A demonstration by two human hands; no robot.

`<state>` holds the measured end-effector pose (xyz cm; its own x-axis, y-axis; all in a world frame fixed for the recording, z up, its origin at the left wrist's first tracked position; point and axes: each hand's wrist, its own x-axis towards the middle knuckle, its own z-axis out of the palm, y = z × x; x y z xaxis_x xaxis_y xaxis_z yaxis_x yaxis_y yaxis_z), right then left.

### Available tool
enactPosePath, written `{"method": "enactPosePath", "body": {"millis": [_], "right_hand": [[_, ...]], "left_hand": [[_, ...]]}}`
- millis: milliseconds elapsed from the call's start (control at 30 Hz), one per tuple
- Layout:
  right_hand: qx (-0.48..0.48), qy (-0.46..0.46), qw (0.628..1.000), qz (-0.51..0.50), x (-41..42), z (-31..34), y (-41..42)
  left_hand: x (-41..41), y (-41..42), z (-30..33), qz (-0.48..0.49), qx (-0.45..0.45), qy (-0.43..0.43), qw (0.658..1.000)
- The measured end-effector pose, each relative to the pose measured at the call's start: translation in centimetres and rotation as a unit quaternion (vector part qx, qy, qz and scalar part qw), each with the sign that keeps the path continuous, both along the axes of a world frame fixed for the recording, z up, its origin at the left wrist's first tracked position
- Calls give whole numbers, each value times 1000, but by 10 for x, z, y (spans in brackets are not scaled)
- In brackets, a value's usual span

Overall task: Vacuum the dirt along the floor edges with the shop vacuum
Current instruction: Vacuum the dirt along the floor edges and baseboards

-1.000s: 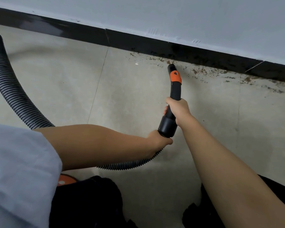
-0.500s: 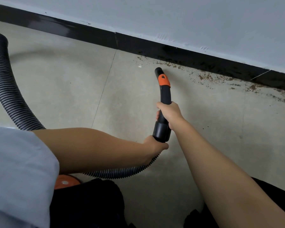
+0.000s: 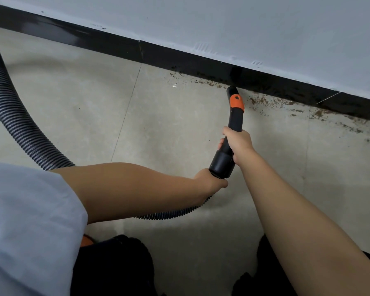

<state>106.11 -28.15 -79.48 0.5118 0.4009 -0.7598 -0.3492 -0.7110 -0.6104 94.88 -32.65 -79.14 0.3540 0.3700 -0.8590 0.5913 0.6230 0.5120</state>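
At the far left the ribbed black hose (image 3: 15,116) comes down from the edge of the view, curves over the pale floor tiles (image 3: 83,103) and goes behind a grey sleeve (image 3: 26,221). It comes out again under the left forearm and runs up to the left hand (image 3: 210,181). That hand's grip is clamped on the hose right where it meets the wide end of the black nozzle (image 3: 233,124) — the fingers are curled under, mostly out of sight.

Low down, beside the sleeve, a small bit of orange (image 3: 86,240) peeks out next to dark trousers (image 3: 115,268).

A little further right, the right hand (image 3: 237,144) holds the nozzle higher up, its grip wrapped tight round the tube. Above the hand the nozzle wears an orange band (image 3: 236,102). Its tip points up at the black baseboard (image 3: 179,58) and looks to touch the spot where floor and baseboard meet.

Brown dirt (image 3: 259,101) lies along that edge — a thin line of crumbs to the left of the tip, and more scattered specks to the right, trailing off toward the far right side. Above the baseboard is a grey wall (image 3: 244,24).
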Motion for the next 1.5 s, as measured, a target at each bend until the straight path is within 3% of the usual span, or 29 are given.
{"method": "enactPosePath", "body": {"millis": [1500], "right_hand": [[10,-4,978,209,-62,2,77]], "left_hand": [[-37,40,1,148,-10,0,989]]}}
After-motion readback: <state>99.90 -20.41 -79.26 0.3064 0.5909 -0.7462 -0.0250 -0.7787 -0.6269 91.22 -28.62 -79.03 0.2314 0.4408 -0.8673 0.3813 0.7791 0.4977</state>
